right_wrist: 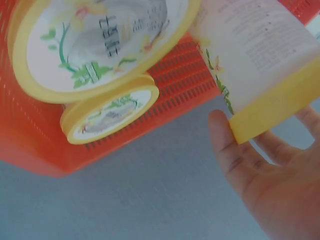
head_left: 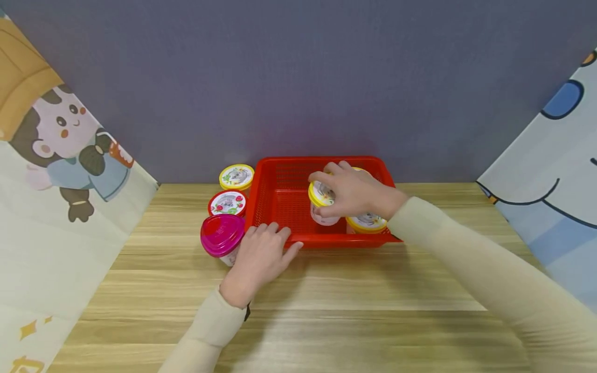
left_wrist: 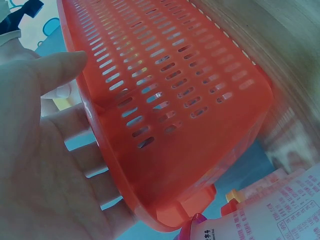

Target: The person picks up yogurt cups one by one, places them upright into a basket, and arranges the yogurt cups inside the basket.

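Observation:
My right hand grips a plastic cup by its yellow lid, over the middle of the red basket. In the right wrist view the cup is tilted, its yellow rim against the fingers. My left hand holds the basket at its front left corner; in the left wrist view the thumb lies outside the rim and the fingers pass behind it. Inside the basket, at the right, are a yellow-lidded cup in front and another, partly hidden by my right hand, behind.
Left of the basket stand a yellow-lidded cup, a red-lidded cup and a cup with a magenta lid, close by my left hand. The wooden table meets a grey panel behind the basket. Printed side panels flank it.

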Demonstrator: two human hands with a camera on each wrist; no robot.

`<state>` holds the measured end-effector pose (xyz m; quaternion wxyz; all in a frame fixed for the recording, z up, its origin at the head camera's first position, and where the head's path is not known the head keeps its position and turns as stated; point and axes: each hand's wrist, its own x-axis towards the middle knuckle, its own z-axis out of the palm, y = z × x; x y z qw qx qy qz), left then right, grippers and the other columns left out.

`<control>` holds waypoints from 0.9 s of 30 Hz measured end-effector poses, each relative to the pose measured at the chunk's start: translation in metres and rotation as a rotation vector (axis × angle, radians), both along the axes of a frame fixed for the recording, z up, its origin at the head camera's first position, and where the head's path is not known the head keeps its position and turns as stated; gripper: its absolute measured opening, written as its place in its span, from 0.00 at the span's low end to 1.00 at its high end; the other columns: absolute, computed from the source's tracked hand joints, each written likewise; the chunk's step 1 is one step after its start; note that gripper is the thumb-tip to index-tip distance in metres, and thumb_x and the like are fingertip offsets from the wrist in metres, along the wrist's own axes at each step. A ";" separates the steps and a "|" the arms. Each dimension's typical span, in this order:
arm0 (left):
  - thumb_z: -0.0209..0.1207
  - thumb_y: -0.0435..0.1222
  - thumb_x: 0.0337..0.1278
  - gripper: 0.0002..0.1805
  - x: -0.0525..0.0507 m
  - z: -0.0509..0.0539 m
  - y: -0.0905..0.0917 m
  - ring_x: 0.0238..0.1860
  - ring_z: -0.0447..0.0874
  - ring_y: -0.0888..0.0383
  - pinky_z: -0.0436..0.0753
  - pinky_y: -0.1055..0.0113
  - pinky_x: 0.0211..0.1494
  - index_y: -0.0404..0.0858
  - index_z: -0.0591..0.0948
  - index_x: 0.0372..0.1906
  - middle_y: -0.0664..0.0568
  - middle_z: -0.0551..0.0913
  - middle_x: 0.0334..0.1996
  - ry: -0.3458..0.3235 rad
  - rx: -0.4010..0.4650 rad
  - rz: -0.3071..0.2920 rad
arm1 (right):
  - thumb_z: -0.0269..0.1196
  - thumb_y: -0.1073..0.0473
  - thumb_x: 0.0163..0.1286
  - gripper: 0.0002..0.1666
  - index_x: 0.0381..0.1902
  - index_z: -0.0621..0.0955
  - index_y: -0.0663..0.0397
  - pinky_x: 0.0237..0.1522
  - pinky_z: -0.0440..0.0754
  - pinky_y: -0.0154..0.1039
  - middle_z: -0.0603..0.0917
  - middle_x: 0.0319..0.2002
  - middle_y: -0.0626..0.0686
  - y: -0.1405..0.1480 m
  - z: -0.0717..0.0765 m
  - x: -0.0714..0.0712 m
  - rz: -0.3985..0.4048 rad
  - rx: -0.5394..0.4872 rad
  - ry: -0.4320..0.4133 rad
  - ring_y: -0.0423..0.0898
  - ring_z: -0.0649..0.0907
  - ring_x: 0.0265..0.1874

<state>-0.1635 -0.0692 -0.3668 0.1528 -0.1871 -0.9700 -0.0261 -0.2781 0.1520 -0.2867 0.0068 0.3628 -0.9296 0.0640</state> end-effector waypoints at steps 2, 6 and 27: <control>0.60 0.56 0.67 0.22 0.000 -0.001 0.000 0.31 0.79 0.51 0.77 0.57 0.37 0.40 0.86 0.40 0.49 0.81 0.29 0.004 -0.004 0.000 | 0.65 0.35 0.57 0.40 0.67 0.73 0.36 0.42 0.79 0.46 0.75 0.55 0.50 -0.001 -0.004 0.000 0.007 0.005 -0.005 0.49 0.72 0.50; 0.59 0.56 0.67 0.22 -0.001 -0.001 -0.001 0.30 0.79 0.51 0.77 0.57 0.37 0.41 0.86 0.40 0.49 0.81 0.29 0.009 -0.007 0.000 | 0.65 0.36 0.56 0.41 0.68 0.73 0.36 0.43 0.79 0.46 0.75 0.55 0.50 -0.004 -0.011 -0.001 0.013 0.010 -0.028 0.49 0.72 0.51; 0.59 0.55 0.68 0.22 -0.004 -0.003 -0.003 0.32 0.81 0.50 0.78 0.56 0.39 0.41 0.86 0.42 0.48 0.82 0.31 0.011 -0.011 -0.002 | 0.68 0.33 0.58 0.41 0.68 0.73 0.36 0.40 0.80 0.47 0.73 0.54 0.49 -0.015 -0.038 -0.004 0.044 0.056 -0.078 0.47 0.71 0.49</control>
